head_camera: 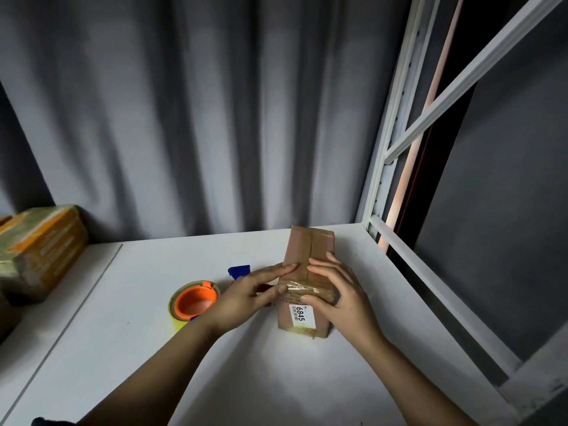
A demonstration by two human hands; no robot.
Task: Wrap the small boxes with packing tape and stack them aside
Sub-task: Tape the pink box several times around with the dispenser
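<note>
1. Brown cardboard forms the small box (307, 278), which lies on the white table (129, 348) and serves as the landmark; its flaps are closed, so any contents are hidden.
2. Clear packing tape (310, 289) is seen banded across the middle of the box.
3. The left hand (246, 295) is laid with straight fingers on the box's left side; the right hand (335, 290) is curled over the taped band, gripping the box.
4. Left of the box, a tape dispenser (195, 302) with an orange core is partly covered by the left hand.
5. Far left of the box, taped parcels (40, 250) are cut off by the frame edge.
6. A white label (301, 315) on the box reads "6845"; its barcode is too small to read.
</note>
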